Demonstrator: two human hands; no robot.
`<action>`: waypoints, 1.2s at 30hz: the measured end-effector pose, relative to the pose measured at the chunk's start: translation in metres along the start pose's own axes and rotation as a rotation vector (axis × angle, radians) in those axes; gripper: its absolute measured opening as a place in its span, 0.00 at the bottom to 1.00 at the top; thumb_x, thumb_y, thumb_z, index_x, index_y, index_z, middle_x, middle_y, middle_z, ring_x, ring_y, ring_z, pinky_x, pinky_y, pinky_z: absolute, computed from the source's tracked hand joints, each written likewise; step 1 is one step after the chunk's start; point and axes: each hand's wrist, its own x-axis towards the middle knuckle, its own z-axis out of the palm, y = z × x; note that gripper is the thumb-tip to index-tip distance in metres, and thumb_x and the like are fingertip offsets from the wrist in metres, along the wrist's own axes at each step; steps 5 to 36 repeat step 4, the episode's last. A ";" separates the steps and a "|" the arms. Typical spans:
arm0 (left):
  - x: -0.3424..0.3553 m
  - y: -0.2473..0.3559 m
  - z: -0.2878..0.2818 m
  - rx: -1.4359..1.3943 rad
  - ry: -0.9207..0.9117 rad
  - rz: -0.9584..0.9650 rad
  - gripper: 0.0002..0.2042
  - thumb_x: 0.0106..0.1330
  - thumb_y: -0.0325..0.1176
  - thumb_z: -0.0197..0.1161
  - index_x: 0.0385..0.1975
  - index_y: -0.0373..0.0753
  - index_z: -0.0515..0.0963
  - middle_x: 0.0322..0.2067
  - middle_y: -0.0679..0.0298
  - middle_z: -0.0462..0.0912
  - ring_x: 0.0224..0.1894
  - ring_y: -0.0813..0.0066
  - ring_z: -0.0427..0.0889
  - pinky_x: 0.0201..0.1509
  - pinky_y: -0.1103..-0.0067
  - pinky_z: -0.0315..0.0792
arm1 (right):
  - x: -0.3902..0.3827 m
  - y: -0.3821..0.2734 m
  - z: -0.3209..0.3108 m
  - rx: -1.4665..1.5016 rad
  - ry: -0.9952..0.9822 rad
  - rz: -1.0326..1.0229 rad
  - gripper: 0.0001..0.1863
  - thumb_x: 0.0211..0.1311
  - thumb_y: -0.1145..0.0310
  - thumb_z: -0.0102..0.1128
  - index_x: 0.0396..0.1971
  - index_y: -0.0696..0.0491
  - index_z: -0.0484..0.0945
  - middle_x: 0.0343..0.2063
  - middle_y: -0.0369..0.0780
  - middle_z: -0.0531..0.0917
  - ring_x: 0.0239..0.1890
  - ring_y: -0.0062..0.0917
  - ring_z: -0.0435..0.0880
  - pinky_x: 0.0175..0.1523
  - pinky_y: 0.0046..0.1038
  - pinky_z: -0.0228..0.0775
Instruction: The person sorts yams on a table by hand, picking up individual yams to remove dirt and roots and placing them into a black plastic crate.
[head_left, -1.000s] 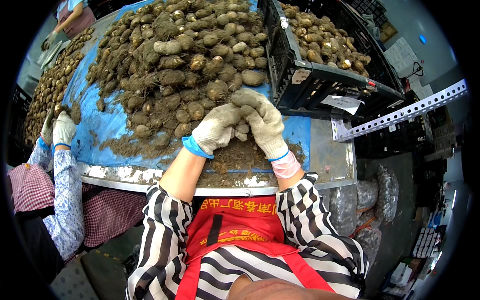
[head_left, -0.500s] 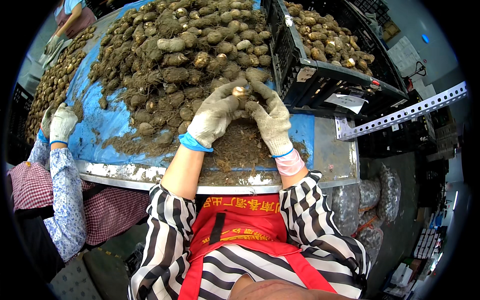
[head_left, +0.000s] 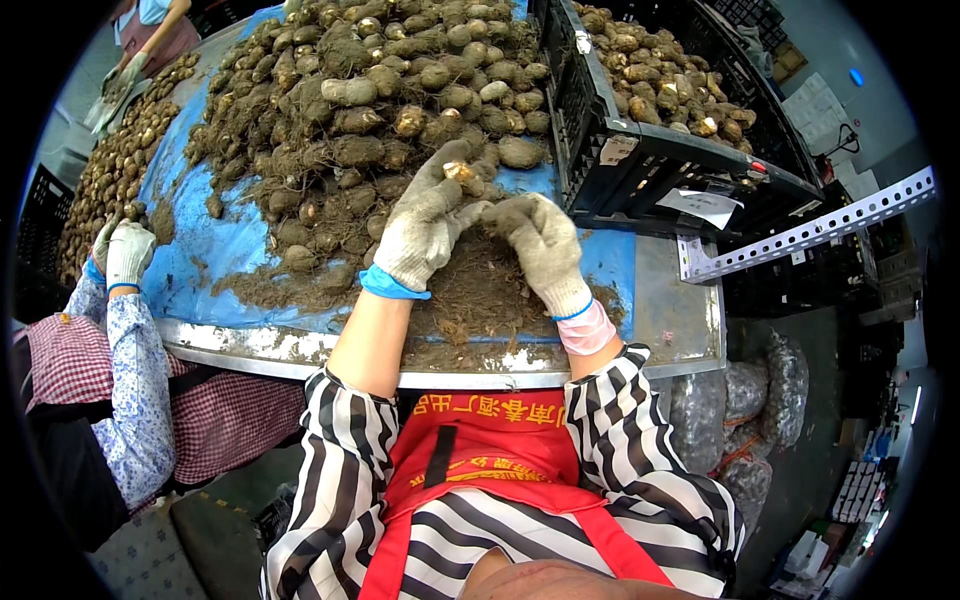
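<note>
My left hand [head_left: 422, 232], in a dirty white knit glove, is closed around a small brown taro [head_left: 461, 172] with a pale cut end. My right hand [head_left: 543, 246], gloved the same way, is pinched beside the taro's lower side, its fingertips close to my left fingers. Whatever lies between those right fingertips is too small to make out; it may be root hairs. Beyond both hands rises a large heap of hairy, soil-covered taros [head_left: 350, 150]. Below them, loose soil and root fibres [head_left: 480, 310] cover the table.
A black plastic crate [head_left: 650, 180] of cleaned taros stands at the right. A perforated metal bar [head_left: 810, 225] juts out beside it. Blue plastic sheeting [head_left: 180, 240] covers the metal table. At left, a co-worker's gloved hands [head_left: 128, 250] work near another taro pile [head_left: 105, 195]; another person stands farther back.
My right hand has moved down and slightly away from the taro, its fingers drawing together. My left hand still holds the taro, now tilted a little further left.
</note>
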 end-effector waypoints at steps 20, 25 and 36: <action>-0.003 0.002 -0.015 0.029 -0.044 -0.077 0.29 0.69 0.26 0.57 0.69 0.33 0.55 0.62 0.46 0.67 0.59 0.58 0.75 0.59 0.66 0.78 | 0.002 -0.005 -0.002 -0.089 0.152 -0.084 0.09 0.64 0.79 0.56 0.43 0.63 0.77 0.37 0.42 0.84 0.40 0.24 0.83 0.49 0.25 0.76; -0.003 0.002 -0.015 0.029 -0.044 -0.077 0.29 0.69 0.26 0.57 0.69 0.33 0.55 0.62 0.46 0.67 0.59 0.58 0.75 0.59 0.66 0.78 | 0.002 -0.005 -0.002 -0.089 0.152 -0.084 0.09 0.64 0.79 0.56 0.43 0.63 0.77 0.37 0.42 0.84 0.40 0.24 0.83 0.49 0.25 0.76; -0.003 0.002 -0.015 0.029 -0.044 -0.077 0.29 0.69 0.26 0.57 0.69 0.33 0.55 0.62 0.46 0.67 0.59 0.58 0.75 0.59 0.66 0.78 | 0.002 -0.005 -0.002 -0.089 0.152 -0.084 0.09 0.64 0.79 0.56 0.43 0.63 0.77 0.37 0.42 0.84 0.40 0.24 0.83 0.49 0.25 0.76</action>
